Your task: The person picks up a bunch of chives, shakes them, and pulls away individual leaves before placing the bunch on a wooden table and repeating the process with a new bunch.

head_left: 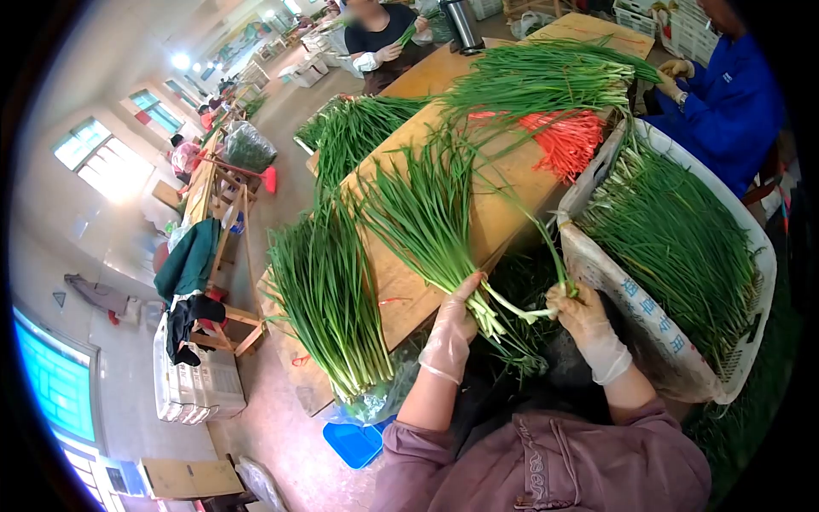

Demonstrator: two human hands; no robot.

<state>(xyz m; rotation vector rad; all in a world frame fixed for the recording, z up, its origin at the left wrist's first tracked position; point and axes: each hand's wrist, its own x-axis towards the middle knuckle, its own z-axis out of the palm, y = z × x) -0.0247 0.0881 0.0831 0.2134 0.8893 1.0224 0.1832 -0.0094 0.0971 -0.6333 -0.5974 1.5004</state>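
My left hand [455, 331], in a thin clear glove, is closed around the lower stems of a bunch of garlic chives [431, 218]. The leaves fan out over the wooden table, and the pale stem ends point toward me. My right hand [587, 326], gloved too, has its fingers closed on a few chive stalks [547, 239] whose leaves arch up toward the table. A pale stem lies between the two hands. Left of the held bunch, a thick pile of chives [328, 299] rests along the table edge.
A white plastic crate [755, 341] full of chives stands at my right. Red ties [567, 141] lie beside more chives [546, 77] on the wooden table [503, 213]. A person in blue [734, 102] works at the right, another person [380, 38] across the table. A blue tray [357, 444] sits below.
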